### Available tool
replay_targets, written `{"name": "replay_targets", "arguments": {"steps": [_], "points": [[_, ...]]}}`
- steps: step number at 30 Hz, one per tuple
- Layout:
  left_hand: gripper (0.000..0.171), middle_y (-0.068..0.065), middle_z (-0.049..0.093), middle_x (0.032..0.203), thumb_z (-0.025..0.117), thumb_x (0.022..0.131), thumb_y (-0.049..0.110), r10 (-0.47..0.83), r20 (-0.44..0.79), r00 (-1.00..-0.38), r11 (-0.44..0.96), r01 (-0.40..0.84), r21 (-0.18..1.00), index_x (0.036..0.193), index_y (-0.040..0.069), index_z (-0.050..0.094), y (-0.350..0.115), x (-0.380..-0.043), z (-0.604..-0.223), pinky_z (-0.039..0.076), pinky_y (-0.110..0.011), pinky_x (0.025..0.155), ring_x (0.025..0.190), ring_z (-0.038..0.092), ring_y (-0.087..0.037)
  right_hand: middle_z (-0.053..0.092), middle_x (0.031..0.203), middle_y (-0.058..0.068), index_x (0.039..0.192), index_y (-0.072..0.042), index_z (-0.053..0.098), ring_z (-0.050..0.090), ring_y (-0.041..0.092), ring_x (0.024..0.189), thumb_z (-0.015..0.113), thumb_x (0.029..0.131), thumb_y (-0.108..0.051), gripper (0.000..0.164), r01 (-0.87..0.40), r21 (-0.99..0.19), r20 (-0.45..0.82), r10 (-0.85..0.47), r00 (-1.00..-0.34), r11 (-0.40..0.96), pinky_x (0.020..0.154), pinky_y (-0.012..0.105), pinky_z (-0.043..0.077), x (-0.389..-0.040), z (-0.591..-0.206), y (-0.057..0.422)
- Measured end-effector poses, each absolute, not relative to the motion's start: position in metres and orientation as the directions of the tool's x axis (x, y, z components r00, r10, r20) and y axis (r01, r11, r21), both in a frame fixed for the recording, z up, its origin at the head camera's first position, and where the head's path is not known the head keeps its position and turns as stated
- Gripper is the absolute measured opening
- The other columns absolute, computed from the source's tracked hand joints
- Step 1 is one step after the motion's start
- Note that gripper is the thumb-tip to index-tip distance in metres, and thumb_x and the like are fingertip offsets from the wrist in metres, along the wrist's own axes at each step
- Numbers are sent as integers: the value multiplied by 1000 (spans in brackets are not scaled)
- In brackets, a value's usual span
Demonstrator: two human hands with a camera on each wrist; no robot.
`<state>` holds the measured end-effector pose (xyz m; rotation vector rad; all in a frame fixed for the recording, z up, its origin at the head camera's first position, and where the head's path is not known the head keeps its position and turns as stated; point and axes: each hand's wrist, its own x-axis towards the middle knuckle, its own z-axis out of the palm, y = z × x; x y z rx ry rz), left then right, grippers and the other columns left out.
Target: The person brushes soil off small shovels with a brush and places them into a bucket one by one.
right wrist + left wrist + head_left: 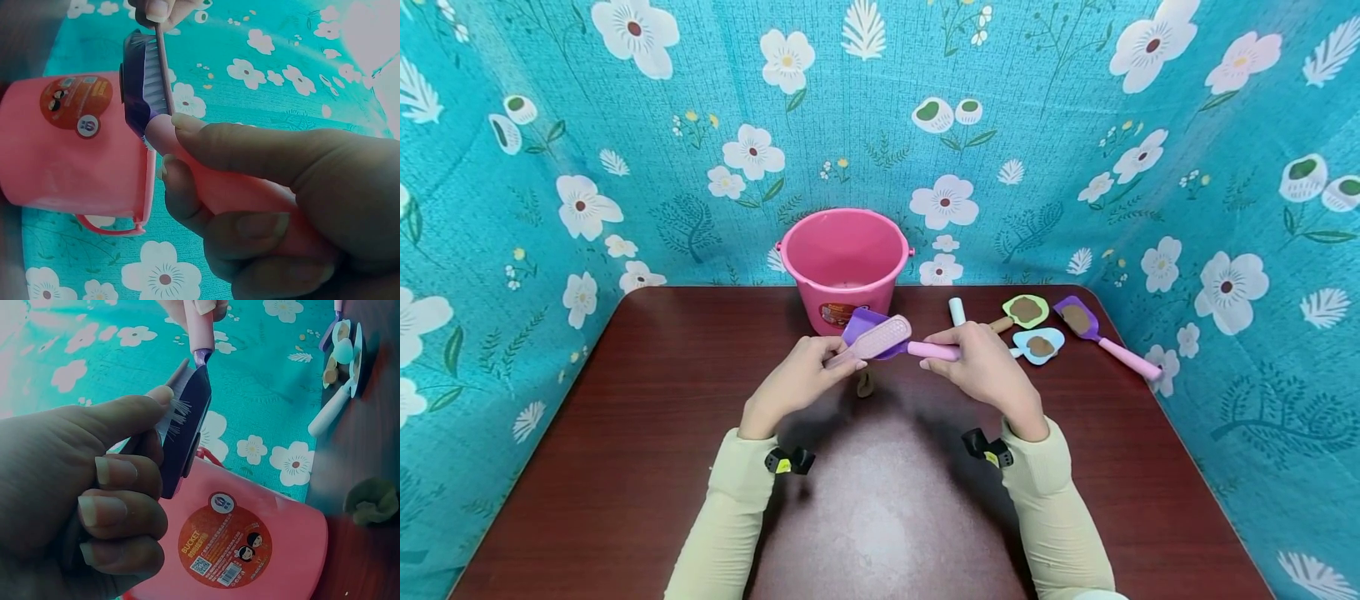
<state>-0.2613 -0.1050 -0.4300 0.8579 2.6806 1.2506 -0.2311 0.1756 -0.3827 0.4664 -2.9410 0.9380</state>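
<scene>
Gripping pink brush [883, 337] by handle: left hand [801, 373], bristles against blade of purple shovel [857, 323]. Right hand [988, 367] wrapped round that shovel's pink handle. Near six o'clock from brush: brown lump [865, 385] on dark table [685, 400]. Three o'clock: blue shovel [1040, 345], second purple shovel [1078, 318], green shovel [1026, 310], brown patch on each. Eleven o'clock: pink bucket [808, 292], upright. Behind: flowered cloth [850, 125].

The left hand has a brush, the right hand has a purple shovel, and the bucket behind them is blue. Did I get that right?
Not quite: the bucket is pink, as the head view shows. The left hand does have a brush, and the right hand a purple shovel.
</scene>
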Motion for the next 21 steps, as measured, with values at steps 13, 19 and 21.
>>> {"name": "replay_targets", "arguments": {"steps": [13, 19, 21], "points": [[27, 3, 42, 61, 70, 97, 32, 433, 147, -889, 601, 406, 689, 83, 12, 58, -125, -269, -433, 31, -25, 50, 54, 36, -9, 77, 95, 5, 119, -7, 76, 61, 15, 70, 82, 86, -26, 39, -266, -579, 91, -263, -961, 771, 64, 33, 48, -230, -380, 179], [24, 1, 44, 60, 67, 99, 31, 417, 90, -905, 633, 360, 686, 87, 10, 63, -132, -271, -433, 32, -26, 47, 52, 37, -10, 74, 83, 1, 118, -7, 76, 57, 14, 64, 82, 87, -24, 36, -298, -593, 124, -280, -952, 748, 63, 34, 47, -230, -379, 182], [24, 1, 43, 60, 66, 100, 30, 416, 94, -904, 629, 361, 688, 86, 10, 62, -133, -271, -432, 31, -26, 47, 52, 36, -10, 72, 78, -1, 118, -7, 76, 56, 13, 62, 81, 87, -24, 35, -302, -600, 127, -285, -950, 741, 62, 34, 47, -230, -380, 183]]}}
